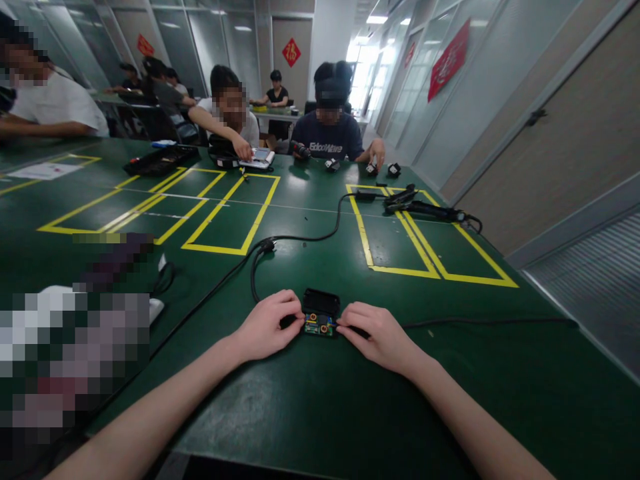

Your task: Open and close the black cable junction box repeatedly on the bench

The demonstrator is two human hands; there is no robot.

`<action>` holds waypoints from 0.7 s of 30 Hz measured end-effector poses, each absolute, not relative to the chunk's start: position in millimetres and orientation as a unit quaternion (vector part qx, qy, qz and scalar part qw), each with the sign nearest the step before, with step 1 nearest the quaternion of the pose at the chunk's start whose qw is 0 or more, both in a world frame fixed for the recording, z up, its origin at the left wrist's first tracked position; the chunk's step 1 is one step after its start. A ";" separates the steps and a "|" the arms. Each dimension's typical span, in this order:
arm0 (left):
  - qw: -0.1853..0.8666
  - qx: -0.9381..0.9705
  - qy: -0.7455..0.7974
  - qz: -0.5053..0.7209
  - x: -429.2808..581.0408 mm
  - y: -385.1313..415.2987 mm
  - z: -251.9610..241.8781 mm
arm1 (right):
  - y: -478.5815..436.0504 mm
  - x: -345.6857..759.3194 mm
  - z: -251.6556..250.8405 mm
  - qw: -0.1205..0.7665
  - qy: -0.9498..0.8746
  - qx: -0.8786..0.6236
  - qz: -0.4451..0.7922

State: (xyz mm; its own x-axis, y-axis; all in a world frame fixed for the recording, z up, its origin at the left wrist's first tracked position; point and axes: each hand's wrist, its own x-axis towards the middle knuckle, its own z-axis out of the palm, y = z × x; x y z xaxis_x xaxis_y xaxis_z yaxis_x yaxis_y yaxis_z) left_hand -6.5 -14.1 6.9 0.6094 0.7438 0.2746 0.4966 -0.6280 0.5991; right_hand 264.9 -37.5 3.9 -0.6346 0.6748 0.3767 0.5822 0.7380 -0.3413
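Note:
A small black open case [321,302] with a green circuit board [319,325] inside lies on the green table [300,413] in front of me. My left hand [270,325] rests at its left side, fingers curled, gripping the black cable end there. On the right, my right hand [377,333] has its fingers closed, pinched on the case's edge where a black cable [490,321] leaves toward the right.
A black cable [295,239] loops from the case toward an adapter [365,195] and more black cables [430,210] at the far right. Yellow tape boxes [230,213] mark the table. Several people sit working at the far edge. A blurred area covers the near left.

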 end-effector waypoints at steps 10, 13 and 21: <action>0.235 0.845 0.388 0.283 -4.4 -14.4 2.7 | -40.0 260.6 4.6 0.238 -0.909 -0.342 0.017; 0.200 0.850 0.390 0.292 -7.3 -12.4 -0.1 | -39.8 258.0 1.7 0.274 -0.893 -0.356 -0.014; 0.158 0.894 0.358 0.217 -11.4 -9.0 -7.6 | -36.1 253.0 -12.3 0.222 -0.874 -0.431 -0.006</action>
State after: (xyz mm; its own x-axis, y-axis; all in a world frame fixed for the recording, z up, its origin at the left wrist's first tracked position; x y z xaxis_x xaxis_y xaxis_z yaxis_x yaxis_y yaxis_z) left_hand -11.4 -9.0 -7.6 0.6499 0.7086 0.2747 0.5714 -0.6939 0.4381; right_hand 253.0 -36.1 -12.3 -0.5294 0.7521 0.3925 0.7570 0.6277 -0.1817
